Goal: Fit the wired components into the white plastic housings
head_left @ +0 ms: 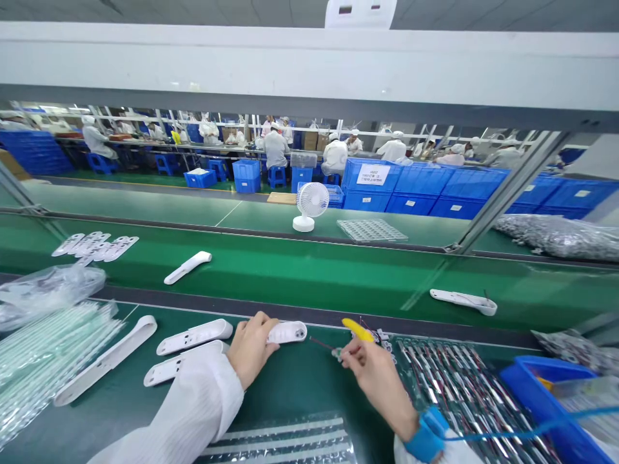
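My left hand (251,348) rests on the green bench with its fingers curled over one end of a white plastic housing (289,332). My right hand (374,370) is closed in a pinch on a small wired component (337,352) with a thin red lead; a yellow-handled tool (358,329) lies just beyond its fingers. A blue wrist strap (428,433) with a coiled blue cord is on my right wrist. Two more white housings (194,336) (167,370) lie left of my left hand.
A long white shell (104,361) and bagged white sticks (43,354) lie at the left. A tray of wired parts (464,386) and a blue bin (556,399) sit at the right. White housings (187,267) (464,300) ride the green conveyor. A small fan (309,206) stands beyond; workers sit far back.
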A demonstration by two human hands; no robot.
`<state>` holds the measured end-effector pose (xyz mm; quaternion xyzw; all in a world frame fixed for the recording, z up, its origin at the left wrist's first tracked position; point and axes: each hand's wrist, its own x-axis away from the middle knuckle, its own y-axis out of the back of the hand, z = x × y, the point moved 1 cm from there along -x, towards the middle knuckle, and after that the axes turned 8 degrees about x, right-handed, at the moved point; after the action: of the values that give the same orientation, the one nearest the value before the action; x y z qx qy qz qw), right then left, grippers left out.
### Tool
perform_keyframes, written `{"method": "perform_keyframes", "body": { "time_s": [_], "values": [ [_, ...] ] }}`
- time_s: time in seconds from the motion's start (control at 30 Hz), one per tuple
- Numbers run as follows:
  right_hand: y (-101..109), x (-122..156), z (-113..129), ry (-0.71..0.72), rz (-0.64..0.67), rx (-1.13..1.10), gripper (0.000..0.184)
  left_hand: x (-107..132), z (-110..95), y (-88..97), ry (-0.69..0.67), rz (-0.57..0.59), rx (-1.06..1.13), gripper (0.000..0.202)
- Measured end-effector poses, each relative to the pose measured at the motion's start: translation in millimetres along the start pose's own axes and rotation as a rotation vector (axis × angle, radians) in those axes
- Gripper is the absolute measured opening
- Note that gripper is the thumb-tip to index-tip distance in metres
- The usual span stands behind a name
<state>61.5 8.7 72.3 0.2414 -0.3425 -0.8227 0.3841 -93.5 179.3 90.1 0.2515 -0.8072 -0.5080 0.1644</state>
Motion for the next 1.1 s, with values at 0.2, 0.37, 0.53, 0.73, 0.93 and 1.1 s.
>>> {"method": "perform_keyframes", "body": {
  "time_s": [0.2, 0.37, 0.53, 0.73, 0.93, 1.1],
  "values": [
    [7.1, -13.5, 34.6, 0.143, 0.0, 0.11, 0.007, 19.3, -27.5, -0.3, -0.069, 0.029, 0.002, 0.041],
    [-19.3, -14.1, 37.3, 0.26, 0.038, 0.295, 0.012, 25.3, -35.2, -7.7, -0.064, 0.007, -0.006, 0.057],
    [-26.6, -15.1, 32.6, 0.375, 0.078, 0.401, 0.017, 27.1, -39.0, -6.6, -0.094, 0.009, -0.036, 0.057],
    [-33.3, -13.2, 32.6, 0.446, 0.107, 0.456, 0.023, 29.9, -46.7, -5.5, -0.111, -0.003, -0.076, 0.055],
    [-32.0, -6.0, 29.3, 0.367, 0.123, 0.456, 0.02, 35.5, -44.1, -8.8, -0.11, -0.023, -0.099, 0.053],
    [-12.4, -6.6, 31.5, 0.321, 0.167, 0.353, 0.021, 35.7, -40.0, -11.9, -0.09, -0.037, -0.087, 0.053]
  ]
}}
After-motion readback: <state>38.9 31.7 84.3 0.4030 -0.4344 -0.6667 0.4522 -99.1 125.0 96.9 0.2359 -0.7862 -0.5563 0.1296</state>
